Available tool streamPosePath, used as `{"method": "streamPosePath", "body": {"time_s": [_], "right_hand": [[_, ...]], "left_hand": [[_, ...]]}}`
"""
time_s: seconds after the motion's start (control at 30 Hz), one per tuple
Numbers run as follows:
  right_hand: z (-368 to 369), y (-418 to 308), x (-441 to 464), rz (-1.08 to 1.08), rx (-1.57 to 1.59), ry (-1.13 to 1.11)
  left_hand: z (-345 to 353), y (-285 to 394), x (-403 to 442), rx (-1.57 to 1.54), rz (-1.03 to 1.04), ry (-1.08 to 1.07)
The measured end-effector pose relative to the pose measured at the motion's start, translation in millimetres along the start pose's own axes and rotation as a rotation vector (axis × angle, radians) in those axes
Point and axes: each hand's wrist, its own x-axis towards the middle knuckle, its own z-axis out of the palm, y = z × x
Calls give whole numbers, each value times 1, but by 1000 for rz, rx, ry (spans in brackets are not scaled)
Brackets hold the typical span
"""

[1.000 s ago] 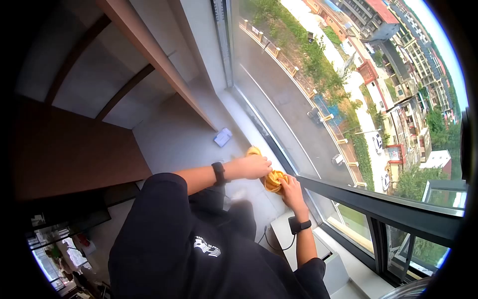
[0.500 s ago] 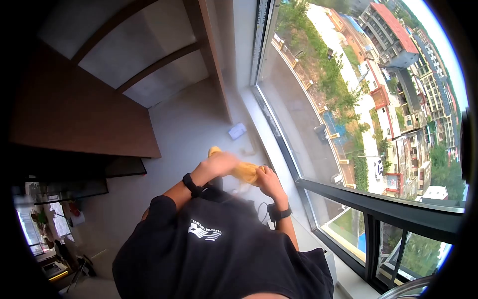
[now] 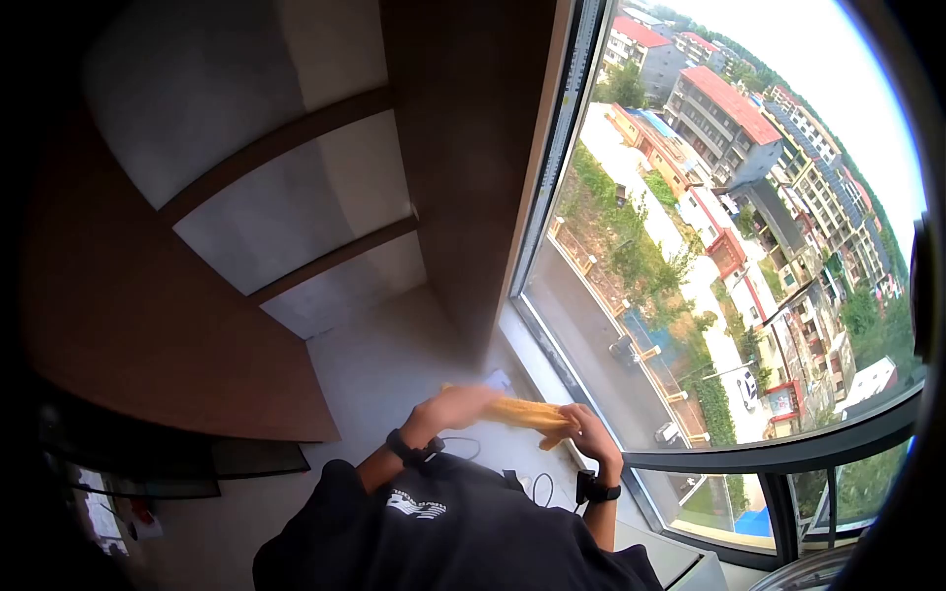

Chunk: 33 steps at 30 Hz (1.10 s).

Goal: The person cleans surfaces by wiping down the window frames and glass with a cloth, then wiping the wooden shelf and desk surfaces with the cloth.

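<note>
A yellow cloth [image 3: 522,412] is stretched in a narrow, bunched strip between my two hands, in front of my black shirt. My left hand [image 3: 451,410] closes around its left end; motion blurs these fingers. At the other end, my right hand [image 3: 588,433] grips the cloth, and a short tail of it hangs below the fingers. Both wrists wear black bands. Most of the cloth's left end is hidden by my left hand.
To the right is a large window [image 3: 601,325] with a dark frame, overlooking buildings. Brown shelving [image 3: 463,148] rises at the left and ahead. A small pale packet [image 3: 499,380] lies beyond the cloth, and a thin cable [image 3: 542,488] loops near my right wrist.
My view has tilted up, showing more shelving and skyline. Both hands sit lower and further right in view. The cloth is now pulled straighter between them.
</note>
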Motion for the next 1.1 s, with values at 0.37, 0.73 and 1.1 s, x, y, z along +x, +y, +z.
{"method": "streamPosePath", "body": {"time_s": [0.37, 0.73, 1.1], "right_hand": [[58, -149, 124, -69, -137, 552], [-7, -234, 173, -471, -157, 1211], [-113, -307, 258, -875, 274, 1097]], "left_hand": [[-126, -106, -59, 25, 236, 461], [-200, -81, -50, -199, 589, 883], [-303, 12, 52, 81, 976, 1295]]}}
